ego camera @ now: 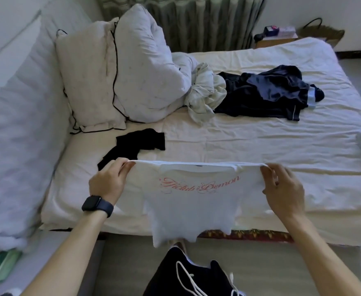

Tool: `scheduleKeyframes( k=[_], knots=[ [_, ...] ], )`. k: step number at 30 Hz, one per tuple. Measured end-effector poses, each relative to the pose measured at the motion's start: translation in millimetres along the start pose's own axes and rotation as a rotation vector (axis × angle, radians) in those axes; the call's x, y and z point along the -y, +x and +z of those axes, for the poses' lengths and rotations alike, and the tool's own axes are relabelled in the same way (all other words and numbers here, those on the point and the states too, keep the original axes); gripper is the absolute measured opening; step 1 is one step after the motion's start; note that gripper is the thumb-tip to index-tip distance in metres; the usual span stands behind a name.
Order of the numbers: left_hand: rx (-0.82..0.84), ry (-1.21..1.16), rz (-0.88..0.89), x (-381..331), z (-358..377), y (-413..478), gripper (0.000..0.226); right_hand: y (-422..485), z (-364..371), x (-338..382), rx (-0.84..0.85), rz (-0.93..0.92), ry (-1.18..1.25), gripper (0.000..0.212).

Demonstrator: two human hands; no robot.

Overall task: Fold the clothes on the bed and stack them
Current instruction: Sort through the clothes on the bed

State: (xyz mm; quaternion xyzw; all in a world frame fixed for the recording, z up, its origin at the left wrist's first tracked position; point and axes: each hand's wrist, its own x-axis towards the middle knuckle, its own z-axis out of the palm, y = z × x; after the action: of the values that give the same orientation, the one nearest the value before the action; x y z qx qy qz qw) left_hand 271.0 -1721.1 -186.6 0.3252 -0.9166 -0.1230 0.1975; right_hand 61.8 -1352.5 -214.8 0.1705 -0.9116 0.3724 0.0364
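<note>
Both hands are up over the near edge of the bed (260, 146), with a white shirt (192, 210) stretched taut between them. The left hand (109, 180) pinches 1 top corner of the shirt, fingers curled round the cloth. The right hand (282, 186) pinches the opposite corner the same way.

The shirt hangs from these 2 grips with its pink script toward us, the hem dropping below the bed edge.

Just beyond the shirt's left corner, a black garment (141, 144) lies crumpled on the sheet. Well beyond the shirt, right of centre, we note a heaped navy garment (265, 92) touching a pale garment (205, 95). A pillow (90, 82) with black piping stands far beyond the shirt's left corner. There is a dark watch (96, 205) on the left wrist.
</note>
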Motion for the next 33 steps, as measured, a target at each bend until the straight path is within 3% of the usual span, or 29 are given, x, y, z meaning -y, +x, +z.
scheduleKeyframes(
  k=[3,10,17,20,24,26,28,30,33],
  knots=[
    [0.057,-0.008,-0.018,4.3,17.8,25.2,0.028,22.8,11.9,-2.1,0.045,0.07,-0.026,0.037],
    [0.303,0.02,0.035,19.3,103.2,130.2,0.032,122.9,83.8,-20.0,0.16,0.16,-0.205,0.032],
    [0.553,0.149,-0.049,61.6,299.6,253.6,0.038,249.1,247.1,-86.6,0.346,0.295,-0.443,0.04],
    [0.52,0.189,-0.037,77.9,394.8,282.5,0.03,287.5,330.0,-127.9,0.387,0.364,-0.437,0.04],
    [0.436,0.267,0.113,85.7,483.0,255.6,0.049,270.0,423.8,-176.5,0.441,0.279,-0.553,0.072],
    [0.415,0.183,0.299,81.1,503.3,219.4,0.057,238.8,447.0,-192.2,0.39,0.186,-0.559,0.072],
    [0.508,0.18,0.424,79.0,514.8,184.0,0.063,210.1,457.0,-200.6,0.415,0.146,-0.566,0.072],
    [0.654,0.227,0.399,80.0,524.2,161.4,0.063,193.3,456.4,-207.0,0.47,0.174,-0.543,0.07],
    [0.668,0.289,0.315,82.5,530.4,155.5,0.062,189.2,446.2,-204.5,0.428,0.245,-0.488,0.07]
  ],
)
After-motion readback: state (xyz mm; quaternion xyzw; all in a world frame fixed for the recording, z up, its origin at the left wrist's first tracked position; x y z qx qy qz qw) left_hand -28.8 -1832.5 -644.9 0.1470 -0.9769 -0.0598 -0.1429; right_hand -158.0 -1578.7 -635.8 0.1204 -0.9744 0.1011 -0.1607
